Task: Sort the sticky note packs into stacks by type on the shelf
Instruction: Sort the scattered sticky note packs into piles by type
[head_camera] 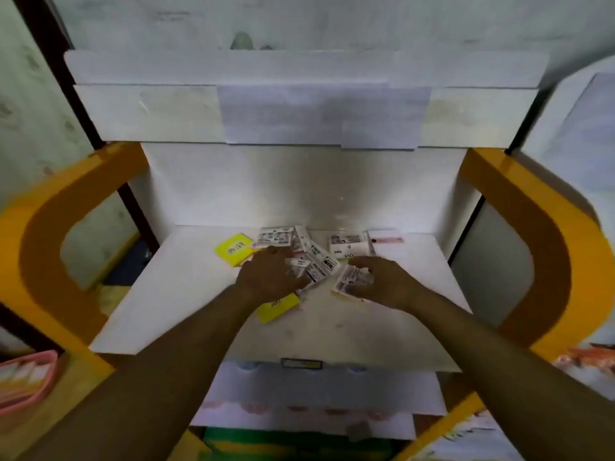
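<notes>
Several sticky note packs lie in a loose heap at the back middle of the white shelf (186, 294). One yellow pack (233, 249) sits at the heap's left. A second yellow pack (278, 307) pokes out from under my left wrist. White-labelled packs (317, 257) lie jumbled in the middle, one (349, 244) flat behind them, and a pink-edged pack (387, 240) at the far right. My left hand (269, 274) rests palm down on the heap with fingers spread. My right hand (379, 281) curls its fingers round a white-labelled pack (352, 277) at the heap's right front.
Orange side panels (50, 247) (549, 247) frame the shelf on both sides. A white upper shelf (299, 104) overhangs the back. Lower shelves (316, 394) with more goods lie below the front edge. A pink tray (26, 377) stands at the lower left.
</notes>
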